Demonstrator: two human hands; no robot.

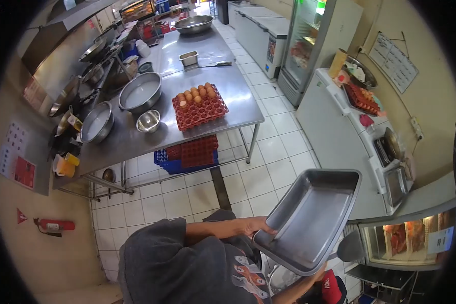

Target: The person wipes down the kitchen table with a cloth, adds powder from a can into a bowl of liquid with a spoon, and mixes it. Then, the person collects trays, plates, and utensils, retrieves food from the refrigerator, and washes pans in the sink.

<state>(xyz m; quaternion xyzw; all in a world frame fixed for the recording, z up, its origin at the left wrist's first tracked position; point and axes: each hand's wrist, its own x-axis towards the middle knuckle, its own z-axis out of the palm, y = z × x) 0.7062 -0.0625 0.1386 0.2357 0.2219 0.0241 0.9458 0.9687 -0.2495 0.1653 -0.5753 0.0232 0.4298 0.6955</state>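
A deep rectangular metal pan (309, 218) is held tilted in front of me, with its bare inside showing. My left hand (261, 226) grips its left rim, thumb over the edge and fingers behind the wall. At the lower edge of the pan is my right hand (317, 275), supporting it from below, with most of its fingers hidden. A grey, flat, rounded object (349, 246) shows just beyond the pan's lower right corner; I cannot make out its kind. Below the pan a white round container (282, 278) is partly covered.
The steel table (187, 81) bears egg trays (200, 111) with several eggs, large bowls (141, 92), a small bowl (148, 121) and a knife (218, 64). A blue crate (187, 167) stands beneath. Freezers (334, 106) line the right; a red item with lettering (331, 289) is low down.
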